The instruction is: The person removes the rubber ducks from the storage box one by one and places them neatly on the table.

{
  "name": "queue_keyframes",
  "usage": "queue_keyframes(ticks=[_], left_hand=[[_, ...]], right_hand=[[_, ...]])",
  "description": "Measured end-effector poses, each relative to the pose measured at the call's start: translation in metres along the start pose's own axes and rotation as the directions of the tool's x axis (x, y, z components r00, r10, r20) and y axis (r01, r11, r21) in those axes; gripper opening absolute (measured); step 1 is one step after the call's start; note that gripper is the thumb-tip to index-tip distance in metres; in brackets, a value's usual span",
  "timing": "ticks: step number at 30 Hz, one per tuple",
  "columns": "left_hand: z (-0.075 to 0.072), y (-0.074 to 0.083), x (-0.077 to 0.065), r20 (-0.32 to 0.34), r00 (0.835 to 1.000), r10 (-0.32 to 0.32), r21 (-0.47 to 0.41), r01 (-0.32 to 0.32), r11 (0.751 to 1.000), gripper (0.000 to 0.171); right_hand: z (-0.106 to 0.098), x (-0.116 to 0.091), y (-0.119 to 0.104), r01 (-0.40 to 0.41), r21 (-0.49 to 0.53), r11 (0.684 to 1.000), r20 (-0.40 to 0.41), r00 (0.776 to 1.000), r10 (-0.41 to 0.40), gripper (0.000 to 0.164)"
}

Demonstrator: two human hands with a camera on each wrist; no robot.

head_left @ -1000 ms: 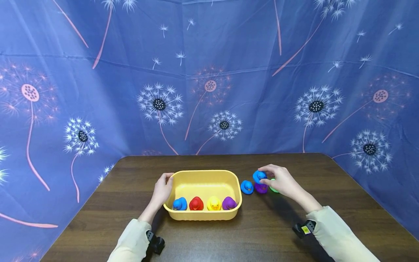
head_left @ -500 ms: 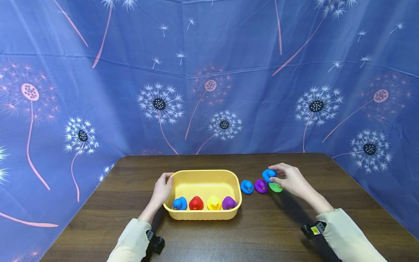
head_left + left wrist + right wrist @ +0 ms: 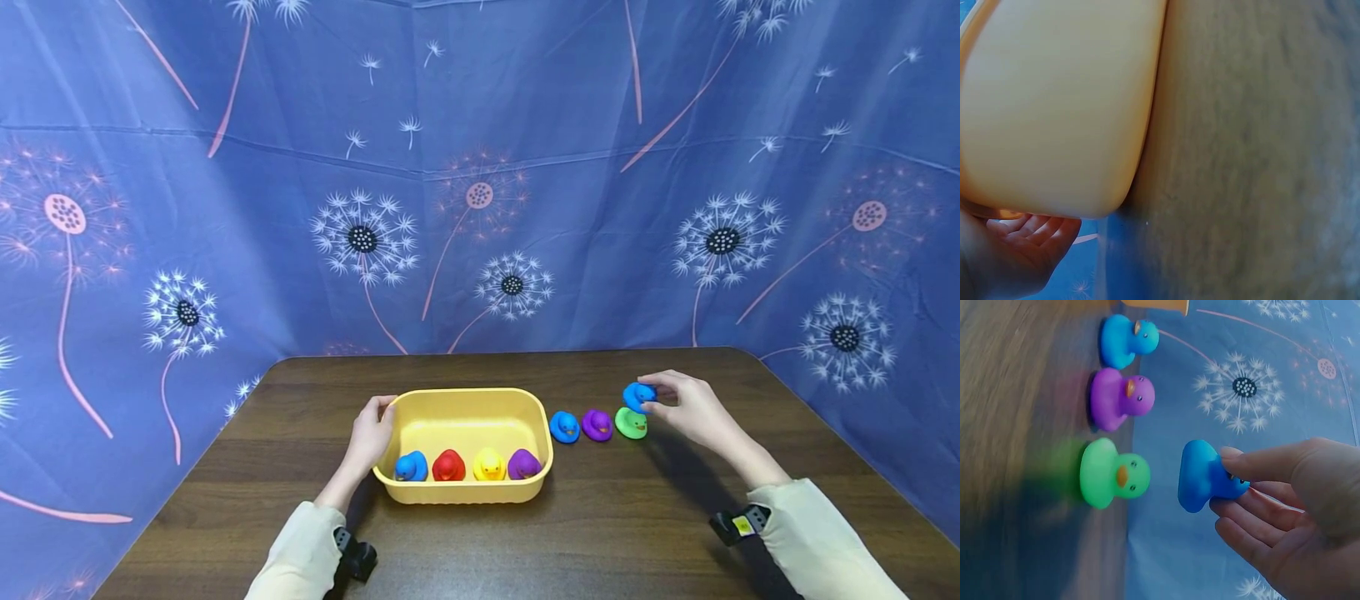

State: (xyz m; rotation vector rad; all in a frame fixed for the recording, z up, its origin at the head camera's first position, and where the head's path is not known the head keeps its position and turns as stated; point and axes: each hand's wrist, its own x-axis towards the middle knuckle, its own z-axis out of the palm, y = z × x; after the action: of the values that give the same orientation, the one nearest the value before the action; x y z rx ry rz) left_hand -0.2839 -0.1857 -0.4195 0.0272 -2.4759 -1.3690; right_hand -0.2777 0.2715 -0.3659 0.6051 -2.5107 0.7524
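Note:
My right hand (image 3: 688, 407) pinches a blue rubber duck (image 3: 1200, 476) between thumb and fingers, holding it above the table. Below it, a green rubber duck (image 3: 631, 423) sits on the table, apart from the held one. A purple rubber duck (image 3: 597, 426) and another blue rubber duck (image 3: 565, 427) stand in a row to its left. With my left hand (image 3: 372, 433) I hold the left end of a yellow plastic basin (image 3: 462, 493); the fingers lie against its outer wall in the left wrist view, and the thumb is hidden there.
Inside the basin, along its near wall, sit a blue duck (image 3: 412, 467), a red duck (image 3: 448, 466), a yellow duck (image 3: 489, 465) and a purple duck (image 3: 523, 465). The dark wooden table (image 3: 480, 550) ends at a blue dandelion-print cloth (image 3: 600, 250).
My right hand has carried the blue duck rightward, from above the purple duck to above the green one, which is now fully visible. My left hand and the basin have stayed put.

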Motion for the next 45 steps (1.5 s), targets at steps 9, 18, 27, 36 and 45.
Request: queue_keyframes(ticks=[9,18,27,36,45], left_hand=[[-0.002,-0.001,0.000,0.005,1.000,-0.011,0.000,0.011,1.000,0.029],[-0.003,-0.001,-0.001,0.007,1.000,-0.020,-0.002,0.020,1.000,0.029],[-0.004,0.000,-0.001,-0.005,1.000,-0.020,-0.002,0.020,1.000,0.029],[-0.002,-0.001,-0.001,-0.005,1.000,-0.017,-0.004,0.017,1.000,0.029],[-0.001,0.000,0.000,-0.002,1.000,-0.008,-0.013,0.008,1.000,0.029]], right_hand=[[-0.006,-0.005,0.011,-0.024,-0.026,0.999,0.005,1.000,0.024,0.034],[-0.008,-0.009,0.022,-0.117,-0.067,0.991,0.058,0.991,0.121,0.033],[-0.005,-0.015,0.033,-0.156,-0.083,0.984,0.078,0.984,0.162,0.032],[-0.002,-0.020,0.043,-0.181,-0.083,0.980,0.136,0.972,0.191,0.032],[0.001,-0.024,0.050,-0.213,-0.083,0.974,0.177,0.958,0.225,0.032]])
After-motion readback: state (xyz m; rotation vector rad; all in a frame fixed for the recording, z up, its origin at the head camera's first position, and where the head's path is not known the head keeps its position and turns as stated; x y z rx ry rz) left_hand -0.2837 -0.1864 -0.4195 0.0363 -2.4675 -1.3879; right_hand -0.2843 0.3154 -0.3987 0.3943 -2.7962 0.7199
